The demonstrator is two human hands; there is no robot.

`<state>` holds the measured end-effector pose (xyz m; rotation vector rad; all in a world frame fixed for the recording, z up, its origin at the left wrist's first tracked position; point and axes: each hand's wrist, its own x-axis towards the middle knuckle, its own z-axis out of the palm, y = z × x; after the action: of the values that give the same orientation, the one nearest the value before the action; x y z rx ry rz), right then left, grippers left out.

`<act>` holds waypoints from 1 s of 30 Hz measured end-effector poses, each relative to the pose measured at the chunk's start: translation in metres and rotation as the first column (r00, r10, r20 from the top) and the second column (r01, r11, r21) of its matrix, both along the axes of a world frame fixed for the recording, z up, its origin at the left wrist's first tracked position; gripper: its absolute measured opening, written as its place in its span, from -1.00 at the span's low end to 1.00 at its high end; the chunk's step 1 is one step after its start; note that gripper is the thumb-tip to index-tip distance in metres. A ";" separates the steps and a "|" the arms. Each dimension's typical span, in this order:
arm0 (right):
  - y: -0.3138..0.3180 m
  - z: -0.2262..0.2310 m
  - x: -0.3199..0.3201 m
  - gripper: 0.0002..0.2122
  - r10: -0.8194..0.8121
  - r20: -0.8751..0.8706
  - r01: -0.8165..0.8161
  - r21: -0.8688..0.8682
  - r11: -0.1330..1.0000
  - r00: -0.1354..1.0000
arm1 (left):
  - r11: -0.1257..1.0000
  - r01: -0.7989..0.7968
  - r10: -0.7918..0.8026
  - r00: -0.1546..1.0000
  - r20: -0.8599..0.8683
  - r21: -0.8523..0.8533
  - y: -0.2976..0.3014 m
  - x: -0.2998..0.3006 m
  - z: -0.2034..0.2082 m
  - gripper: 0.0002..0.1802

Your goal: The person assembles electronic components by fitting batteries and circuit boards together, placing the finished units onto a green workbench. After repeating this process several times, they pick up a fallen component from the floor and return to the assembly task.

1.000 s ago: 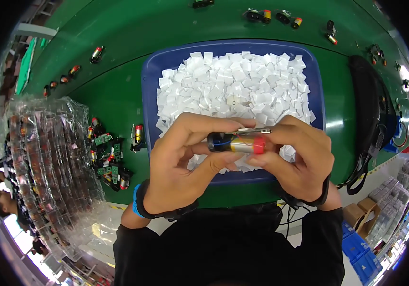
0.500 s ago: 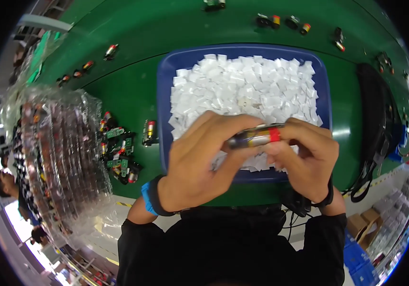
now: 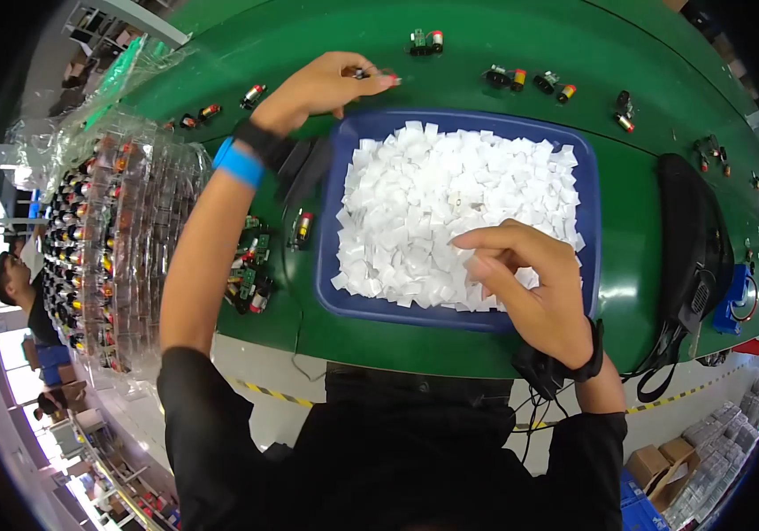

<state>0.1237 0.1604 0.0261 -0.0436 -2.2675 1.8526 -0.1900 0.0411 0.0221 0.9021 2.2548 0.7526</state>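
My left hand (image 3: 322,88) is stretched out past the far left corner of the blue tray (image 3: 325,265). It pinches a small battery assembly (image 3: 385,80), blurred, with a dark end and a red band. Over the right part of the tray is my right hand (image 3: 539,283). Its fingers are curled, thumb and forefinger are a little apart, and no object shows between them. White paper-like squares (image 3: 433,195) fill the tray beneath it. Just beyond the left hand stands another battery assembly (image 3: 426,42) with a green circuit board and a red-topped cylinder.
More battery assemblies (image 3: 505,78) lie spaced along the green table (image 3: 309,332). Left of the tray are a single one (image 3: 302,228) and a pile (image 3: 251,274). A plastic-wrapped stack of filled trays (image 3: 123,257) stands at the left, a black bag (image 3: 693,248) at the right.
My left hand has gone from above the tray to its far left side, carrying the battery assembly. The right hand has let go of it and stays over the tray.
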 end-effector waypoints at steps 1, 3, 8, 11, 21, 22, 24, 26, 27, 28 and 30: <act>0.000 -0.003 -0.002 -0.82 -0.004 0.007 0.004 0.006 1.000 1.000 | 0.993 -0.010 0.001 0.997 -0.080 -0.122 0.004 -0.026 -0.016 -0.45; 0.002 -0.003 -0.003 -0.83 -0.028 0.003 0.028 0.030 0.999 1.000 | 0.923 0.012 -0.206 0.860 -0.466 -0.385 0.019 -0.068 -0.047 -0.45; 0.005 -0.009 -0.003 -0.87 -0.025 0.022 0.024 0.045 0.999 0.999 | 0.998 0.057 -0.035 0.512 -0.858 -0.006 0.080 -0.067 -0.066 -0.43; 0.005 -0.009 -0.004 -0.88 -0.013 -0.006 0.014 0.041 0.999 1.000 | 0.946 -0.091 -0.103 0.824 -0.558 -0.310 0.103 -0.048 -0.045 -0.55; 0.004 0.014 -0.013 -0.77 -0.359 -0.299 0.441 0.281 0.852 0.884 | 0.860 0.385 -0.142 0.812 -0.566 0.336 -0.001 0.104 0.046 -0.84; 0.003 0.014 -0.014 -0.75 -0.411 -0.347 0.514 0.291 0.807 0.843 | 0.851 0.392 -0.169 0.834 -0.525 0.350 -0.013 0.127 0.048 -0.85; 0.008 0.005 -0.012 -0.75 -0.310 -0.353 0.440 0.392 0.808 0.883 | 0.890 0.319 -0.141 0.872 -0.469 0.325 -0.029 0.162 0.047 -0.81; 0.013 -0.002 -0.005 -0.74 -0.099 -0.327 0.283 0.583 0.762 0.940 | 0.872 0.342 -0.143 0.863 -0.485 0.351 -0.038 0.179 0.037 -0.80; 0.014 -0.001 -0.005 -0.74 -0.105 -0.317 0.282 0.587 0.759 0.943 | 0.856 0.360 -0.134 0.847 -0.514 0.371 -0.042 0.184 0.031 -0.79; 0.014 0.001 -0.008 -0.74 -0.082 -0.329 0.275 0.599 0.752 0.941 | 0.839 0.379 -0.123 0.831 -0.542 0.390 -0.043 0.187 0.025 -0.77; 0.014 0.005 -0.011 -0.74 -0.039 -0.353 0.265 0.622 0.737 0.935 | 0.813 0.401 -0.107 0.815 -0.569 0.422 -0.048 0.185 0.015 -0.78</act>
<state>0.1123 0.1748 0.0311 0.1637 -2.4437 0.8030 -0.0054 -0.0067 0.0373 1.8497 2.3091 1.1276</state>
